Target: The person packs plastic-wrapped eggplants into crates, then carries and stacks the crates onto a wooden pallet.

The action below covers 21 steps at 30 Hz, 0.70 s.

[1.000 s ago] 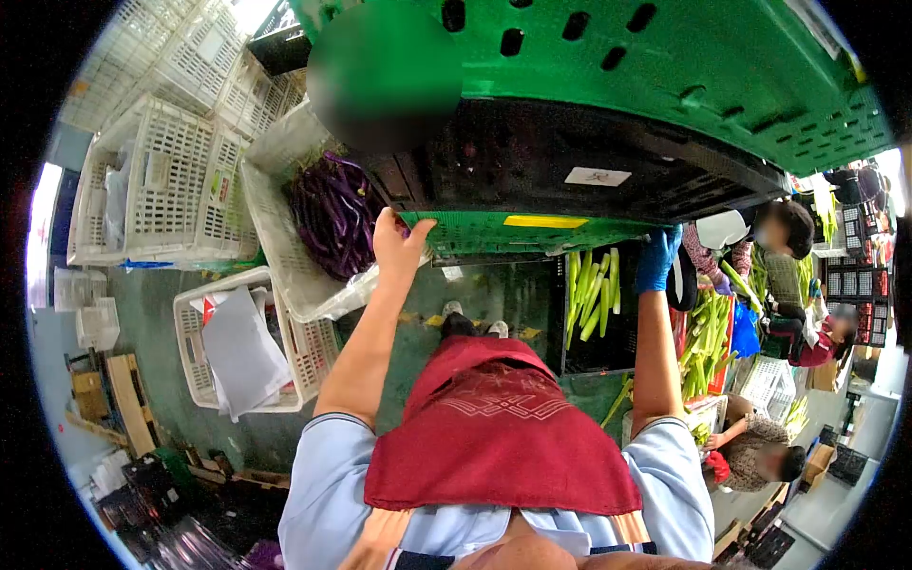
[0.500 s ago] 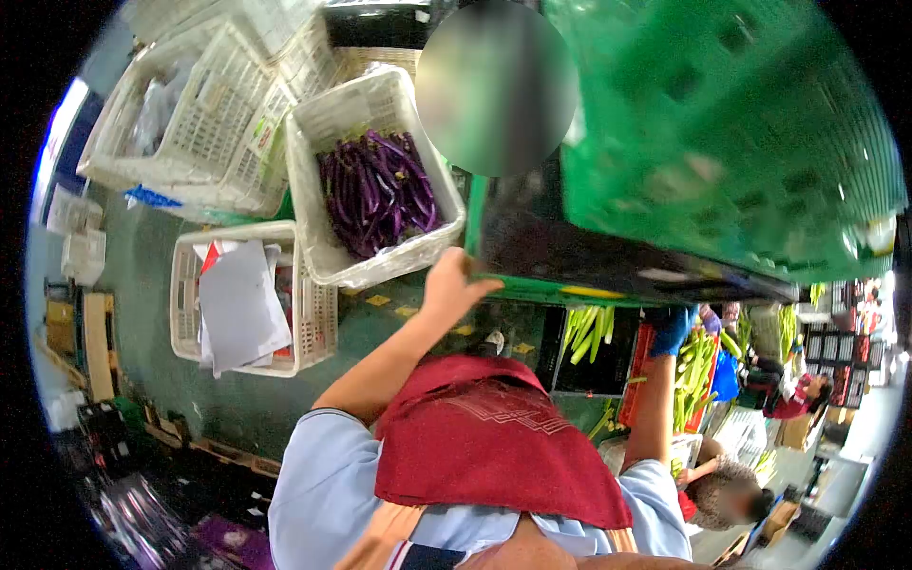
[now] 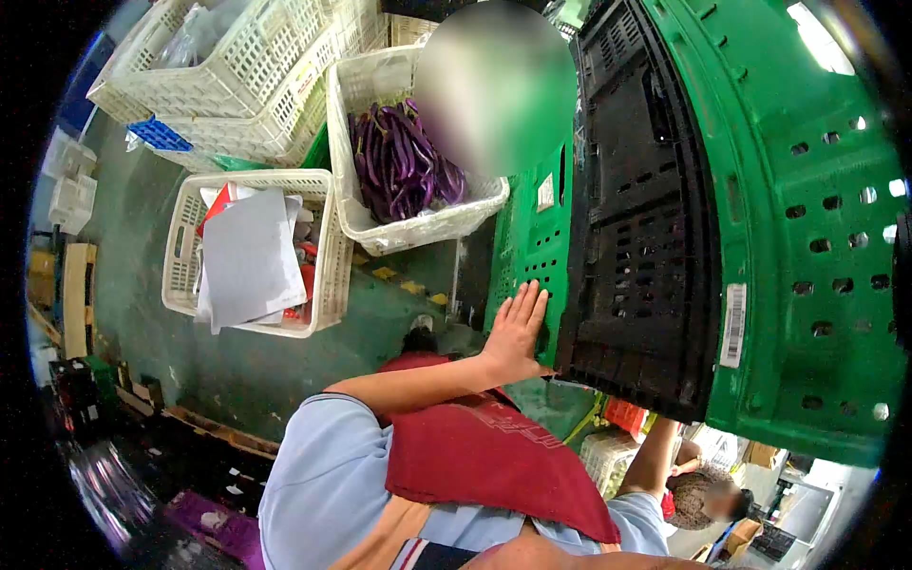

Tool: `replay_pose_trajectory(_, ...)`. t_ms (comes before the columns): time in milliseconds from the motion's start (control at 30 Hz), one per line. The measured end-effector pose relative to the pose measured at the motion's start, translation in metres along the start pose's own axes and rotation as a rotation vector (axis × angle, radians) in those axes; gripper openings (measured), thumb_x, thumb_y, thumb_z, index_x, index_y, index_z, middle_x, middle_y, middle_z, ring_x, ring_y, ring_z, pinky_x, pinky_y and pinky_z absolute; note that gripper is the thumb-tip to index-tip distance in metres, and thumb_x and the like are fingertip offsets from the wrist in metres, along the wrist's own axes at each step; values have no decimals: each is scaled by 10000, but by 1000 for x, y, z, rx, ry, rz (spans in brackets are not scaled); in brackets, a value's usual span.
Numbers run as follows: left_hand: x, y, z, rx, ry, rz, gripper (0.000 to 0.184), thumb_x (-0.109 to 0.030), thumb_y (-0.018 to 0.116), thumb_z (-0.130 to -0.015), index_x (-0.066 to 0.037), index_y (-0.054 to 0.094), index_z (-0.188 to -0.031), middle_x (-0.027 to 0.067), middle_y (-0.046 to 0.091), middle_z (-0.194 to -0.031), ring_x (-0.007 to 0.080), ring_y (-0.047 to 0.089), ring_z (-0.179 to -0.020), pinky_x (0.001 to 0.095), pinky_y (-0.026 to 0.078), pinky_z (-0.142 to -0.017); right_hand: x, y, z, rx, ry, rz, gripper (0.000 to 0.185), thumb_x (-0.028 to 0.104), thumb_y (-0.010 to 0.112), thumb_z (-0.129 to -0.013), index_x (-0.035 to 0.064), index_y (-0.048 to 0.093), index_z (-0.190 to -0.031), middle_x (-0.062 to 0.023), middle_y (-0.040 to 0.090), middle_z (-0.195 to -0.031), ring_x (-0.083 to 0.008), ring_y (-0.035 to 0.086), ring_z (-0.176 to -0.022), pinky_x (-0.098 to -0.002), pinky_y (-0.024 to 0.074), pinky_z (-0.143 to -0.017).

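My left hand (image 3: pixel 518 337) is open, its fingers stretched flat against the side of a green plastic crate (image 3: pixel 534 237). A black crate (image 3: pixel 641 237) stands against that one, and a larger green crate (image 3: pixel 807 275) with a white barcode label (image 3: pixel 733 325) rises on the right. My right forearm (image 3: pixel 655 461) reaches up behind the lower edge of the black crate, which hides my right hand. Long purple eggplants (image 3: pixel 399 157) lie in a lined white crate (image 3: pixel 380 237) left of the green one.
A white basket (image 3: pixel 328 275) with grey sheets of card (image 3: pixel 252 256) stands on the floor at left. White crates (image 3: pixel 223 81) are stacked at upper left. Another person (image 3: pixel 698 499) is at lower right, near a green vegetable crate (image 3: pixel 608 456). A blurred disc covers the top middle.
The green and black crates have turned, now showing their sides more upright. My left hand went from a crate's corner to flat on its side. My blue-gloved right hand has passed out of sight.
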<state>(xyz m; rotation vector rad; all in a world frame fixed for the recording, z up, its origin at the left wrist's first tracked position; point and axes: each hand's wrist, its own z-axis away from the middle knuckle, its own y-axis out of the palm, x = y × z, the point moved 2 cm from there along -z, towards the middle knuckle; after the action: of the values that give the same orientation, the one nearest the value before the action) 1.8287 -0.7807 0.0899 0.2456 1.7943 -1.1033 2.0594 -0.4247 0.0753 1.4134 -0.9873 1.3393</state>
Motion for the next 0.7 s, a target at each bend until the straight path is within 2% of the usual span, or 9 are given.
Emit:
replay_pose_trajectory(100,-6,18,26,62,55,84,1166,-447,723,-550,-5,-31,-1321,218,-1,-1372,358,19,-1276,447,86,-1012,-2,-27,29,-15,-4,-2,314,92,488,-799,66,458,-1110,-61,511,-1068,-183,483,-953,-309,396,-831)
replay_pose_trajectory(333,-21,35,77,137,193,109,1134,-444,699,-575,33,-22,-1308,257,-3,-1358,378,18,-1270,451,83,-1015,-3,-70,98,-63,-2,22,326,85,495,-794,60,455,-1117,-62,509,-1074,-180,482,-955,-304,393,-832)
replay_pose_trajectory(367,-23,35,80,139,217,92,1097,-436,687,-585,52,15,-1301,295,17,-1341,410,50,-1257,452,112,-1013,-4,-72,106,-70,-1,26,327,84,496,-794,59,454,-1118,-63,509,-1075,-179,482,-956,-304,393,-832)
replay_pose_trajectory(467,-20,42,93,164,295,155,1061,-458,669,-609,52,49,-1301,306,25,-1335,421,80,-1249,449,137,-1009,-3,-81,129,-99,-4,46,333,80,499,-792,56,453,-1121,-63,508,-1077,-178,481,-957,-302,392,-832)
replay_pose_trajectory(600,-15,25,107,350,477,226,989,-430,655,-649,18,75,-1312,317,39,-1328,438,144,-1227,438,202,-991,-6,-92,158,-149,-6,70,340,76,502,-789,52,452,-1124,-64,506,-1080,-176,480,-958,-299,390,-833)
replay_pose_trajectory(633,-11,28,112,390,559,247,963,-411,653,-657,0,85,-1318,309,49,-1331,438,206,-1204,442,247,-969,-8,-94,165,-167,-8,71,341,75,503,-789,51,451,-1125,-64,506,-1081,-175,480,-958,-298,390,-833)
replay_pose_trajectory(700,-13,24,118,504,555,259,842,-370,629,-692,-43,162,-1311,282,107,-1332,406,295,-1166,427,286,-949,-9,-102,179,-195,-11,80,345,73,505,-788,50,450,-1127,-64,506,-1083,-174,480,-959,-297,389,-833)
